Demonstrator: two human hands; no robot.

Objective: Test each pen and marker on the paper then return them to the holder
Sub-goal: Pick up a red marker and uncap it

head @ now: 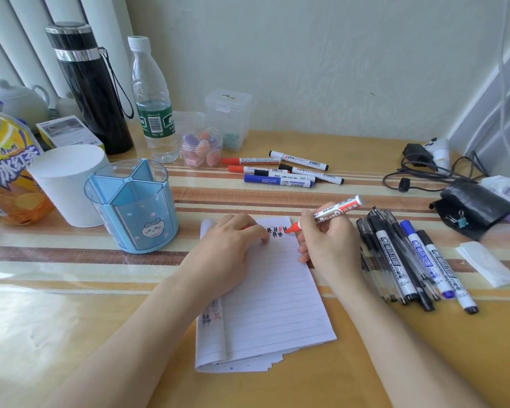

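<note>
A pad of lined paper (273,295) lies in front of me, with black and red marks near its top edge. My right hand (329,245) grips an uncapped red whiteboard marker (336,212), its tip touching the paper beside the marks. My left hand (227,254) rests on the pad's upper left and holds something red, apparently the cap, mostly hidden. The blue divided holder (133,207) stands empty to the left. Several capped markers (283,170) lie behind the pad. More pens and markers (409,257) lie in a bunch to the right.
Left of the holder stand a white cup (68,184), an iced-tea jug (3,172), a black flask (92,86) and a water bottle (153,101). A clear jar (202,147) and plastic box (228,117) sit behind. Cables (424,169), a black pouch (474,207) and folded tissue (486,263) lie right.
</note>
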